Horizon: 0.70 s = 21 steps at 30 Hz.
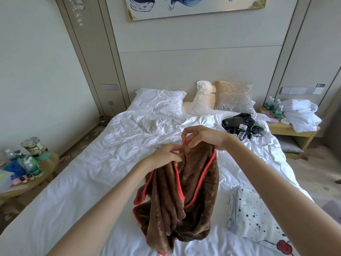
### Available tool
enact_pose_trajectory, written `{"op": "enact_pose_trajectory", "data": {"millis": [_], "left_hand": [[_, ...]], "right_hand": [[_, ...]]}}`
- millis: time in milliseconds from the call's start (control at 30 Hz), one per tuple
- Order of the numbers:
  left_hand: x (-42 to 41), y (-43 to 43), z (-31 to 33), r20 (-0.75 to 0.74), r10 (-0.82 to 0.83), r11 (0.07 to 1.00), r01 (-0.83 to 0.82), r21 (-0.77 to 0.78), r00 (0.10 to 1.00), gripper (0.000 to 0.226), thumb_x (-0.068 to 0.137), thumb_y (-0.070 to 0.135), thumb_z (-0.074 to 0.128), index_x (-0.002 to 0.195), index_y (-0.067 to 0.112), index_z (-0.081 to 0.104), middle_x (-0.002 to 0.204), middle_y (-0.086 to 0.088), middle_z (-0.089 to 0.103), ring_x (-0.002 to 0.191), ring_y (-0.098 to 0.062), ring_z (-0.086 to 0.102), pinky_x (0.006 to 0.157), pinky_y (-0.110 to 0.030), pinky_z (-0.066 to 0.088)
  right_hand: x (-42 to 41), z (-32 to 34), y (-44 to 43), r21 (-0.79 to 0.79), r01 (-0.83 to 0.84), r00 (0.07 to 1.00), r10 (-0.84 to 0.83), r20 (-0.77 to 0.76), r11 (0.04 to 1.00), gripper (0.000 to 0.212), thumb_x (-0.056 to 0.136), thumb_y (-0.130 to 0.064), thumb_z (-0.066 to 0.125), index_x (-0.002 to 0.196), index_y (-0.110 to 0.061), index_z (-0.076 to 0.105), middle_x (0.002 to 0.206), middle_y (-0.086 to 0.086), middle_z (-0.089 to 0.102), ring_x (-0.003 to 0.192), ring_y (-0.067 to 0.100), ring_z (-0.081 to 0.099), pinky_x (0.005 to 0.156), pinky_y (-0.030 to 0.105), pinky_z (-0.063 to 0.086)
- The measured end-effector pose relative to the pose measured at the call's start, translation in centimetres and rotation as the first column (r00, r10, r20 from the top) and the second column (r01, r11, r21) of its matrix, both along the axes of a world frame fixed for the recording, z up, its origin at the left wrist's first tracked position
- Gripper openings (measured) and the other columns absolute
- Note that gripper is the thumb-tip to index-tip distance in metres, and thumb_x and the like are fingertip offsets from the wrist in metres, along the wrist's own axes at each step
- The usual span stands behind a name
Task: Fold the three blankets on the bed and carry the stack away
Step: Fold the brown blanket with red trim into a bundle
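Left nightstand (48, 164): a round wooden one beside the bed's left edge, crowded with plastic water bottles (31, 166), a lidded cup (35, 145) and small pastel items; what they are is unclear.
Bed (77, 185): white, rumpled sheets, with its head against the wall panel; it carries both blankets in view.
White pillows (158, 101): at the head end, one lying flat on the left and one leaning upright beside a beige patterned cushion (233, 97).
Left hand (164, 155): its grip is closed, fingertips pinched on the top edge of the brown blanket, just beside the right hand.
Brown blanket (184, 196): fleecy brown with a red trim, held up over the middle of the bed. It hangs bunched in long folds, its long axis running from the hands down toward the foot edge, and its lower end is heaped on the sheet.
Right hand (204, 136): its grip is closed, thumb and fingers nipping the red-trimmed corner at the very top of the same blanket.
Spotted blanket (252, 217): white with black speckles and a red motif at one corner, folded flat near the bed's right edge toward the foot, just right of the brown one and apart from it.
Black bag and cables (239, 124): a tangle with small white gadgets, near the right edge toward the head.
Right nightstand (295, 133): wooden, beside the bed's right edge, holding green-labelled bottles (275, 106) and a heap of white cloth (300, 115).
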<state>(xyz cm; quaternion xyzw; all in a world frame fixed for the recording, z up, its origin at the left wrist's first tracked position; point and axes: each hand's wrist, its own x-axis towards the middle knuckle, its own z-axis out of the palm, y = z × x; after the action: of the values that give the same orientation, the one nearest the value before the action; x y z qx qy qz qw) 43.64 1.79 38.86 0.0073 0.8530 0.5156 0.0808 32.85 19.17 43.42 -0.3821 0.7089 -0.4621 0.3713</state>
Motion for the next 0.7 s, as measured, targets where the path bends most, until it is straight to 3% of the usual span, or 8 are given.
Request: {"op": "enact_pose_trajectory", "data": {"millis": [67, 167, 233, 300, 433, 533, 633, 700], "left_hand": [[-0.5, -0.7, -1.0, -0.100, 0.126, 0.980, -0.139, -0.141, 0.987, 0.010, 0.088, 0.017, 0.064, 0.092, 0.009, 0.068, 0.078, 0.004, 0.069, 0.082, -0.013, 0.063, 0.077, -0.021, 0.042], [-0.7, -2.7, -2.2, -0.204, 0.253, 0.861, -0.317, -0.398, 0.946, 0.014, 0.086, 0.031, 0.063, 0.073, 0.027, 0.061, 0.070, 0.009, 0.063, 0.071, -0.015, 0.060, 0.062, -0.026, 0.041], [-0.7, -4.3, -2.6, -0.229, 0.313, 0.765, -0.388, -0.514, 0.922, 0.024, 0.086, 0.035, 0.061, 0.067, 0.024, 0.052, 0.064, 0.009, 0.054, 0.063, -0.015, 0.054, 0.057, -0.029, 0.035], [-0.8, -5.5, -2.8, -0.271, 0.335, 0.704, -0.431, -0.565, 0.903, 0.024, 0.087, 0.037, 0.061, 0.069, 0.023, 0.056, 0.068, 0.006, 0.057, 0.066, -0.016, 0.057, 0.055, -0.029, 0.035], [-1.8, -6.0, -2.3, -0.426, 0.345, 0.642, -0.542, -0.543, 0.836, 0.031, 0.088, 0.034, 0.061, 0.067, 0.012, 0.057, 0.077, 0.004, 0.049, 0.070, -0.019, 0.055, 0.054, -0.030, 0.032], [-2.6, -6.5, -1.1, -0.491, 0.482, 0.632, -0.676, -0.380, 0.726, 0.040, 0.086, 0.029, 0.060, 0.054, 0.009, 0.046, 0.069, 0.001, 0.048, 0.062, -0.019, 0.051, 0.054, -0.032, 0.031], [-2.8, -8.0, 0.1, -0.466, 0.641, 0.607, -0.774, -0.178, 0.610, 0.045, 0.085, 0.024, 0.058, 0.049, 0.013, 0.034, 0.046, 0.001, 0.035, 0.050, -0.019, 0.041, 0.054, -0.033, 0.030], [-2.7, -9.0, 0.5, -0.450, 0.716, 0.550, -0.828, -0.109, 0.534, 0.046, 0.087, 0.022, 0.056, 0.047, 0.013, 0.034, 0.044, 0.001, 0.034, 0.052, -0.021, 0.042, 0.055, -0.033, 0.030]], "right_hand": [[-0.7, -0.6, 0.7, 0.018, 0.086, 0.995, -0.086, -0.042, 0.996, 0.022, 0.076, 0.007, 0.061, 0.086, -0.013, 0.061, 0.090, 0.011, 0.067, 0.081, 0.020, 0.061, 0.082, 0.033, 0.045], [-1.9, -1.6, 1.7, 0.018, 0.252, 0.962, -0.249, -0.109, 0.967, 0.021, 0.075, 0.005, 0.063, 0.080, -0.015, 0.061, 0.095, 0.012, 0.064, 0.088, 0.020, 0.058, 0.092, 0.036, 0.040], [-2.8, -2.5, 2.6, 0.012, 0.346, 0.920, -0.337, -0.198, 0.938, 0.023, 0.075, 0.007, 0.064, 0.079, -0.015, 0.060, 0.090, 0.012, 0.065, 0.085, 0.020, 0.059, 0.086, 0.033, 0.043], [-3.6, -3.5, 3.5, 0.025, 0.406, 0.843, -0.364, -0.396, 0.914, 0.023, 0.075, 0.006, 0.068, 0.080, -0.015, 0.059, 0.085, 0.009, 0.068, 0.085, 0.022, 0.063, 0.081, 0.034, 0.049], [-4.5, -5.5, 5.0, 0.037, 0.528, 0.583, -0.330, -0.743, 0.848, 0.022, 0.072, 0.003, 0.059, 0.083, -0.016, 0.057, 0.088, 0.004, 0.063, 0.085, 0.027, 0.061, 0.065, 0.035, 0.047], [-5.1, -7.4, 6.7, 0.036, 0.740, 0.403, -0.400, -0.823, 0.672, 0.027, 0.066, 0.005, 0.049, 0.085, -0.013, 0.053, 0.084, 0.003, 0.055, 0.079, 0.030, 0.057, 0.058, 0.031, 0.037], [-5.4, -10.1, 9.2, 0.091, 0.846, 0.360, -0.437, -0.824, 0.525, 0.022, 0.071, 0.004, 0.053, 0.089, -0.009, 0.052, 0.090, 0.007, 0.056, 0.084, 0.031, 0.060, 0.063, 0.034, 0.043], [-5.8, -11.5, 11.1, 0.137, 0.886, 0.363, -0.479, -0.799, 0.443, 0.021, 0.074, 0.003, 0.055, 0.092, -0.007, 0.052, 0.091, 0.010, 0.058, 0.085, 0.033, 0.062, 0.066, 0.036, 0.048]]}}
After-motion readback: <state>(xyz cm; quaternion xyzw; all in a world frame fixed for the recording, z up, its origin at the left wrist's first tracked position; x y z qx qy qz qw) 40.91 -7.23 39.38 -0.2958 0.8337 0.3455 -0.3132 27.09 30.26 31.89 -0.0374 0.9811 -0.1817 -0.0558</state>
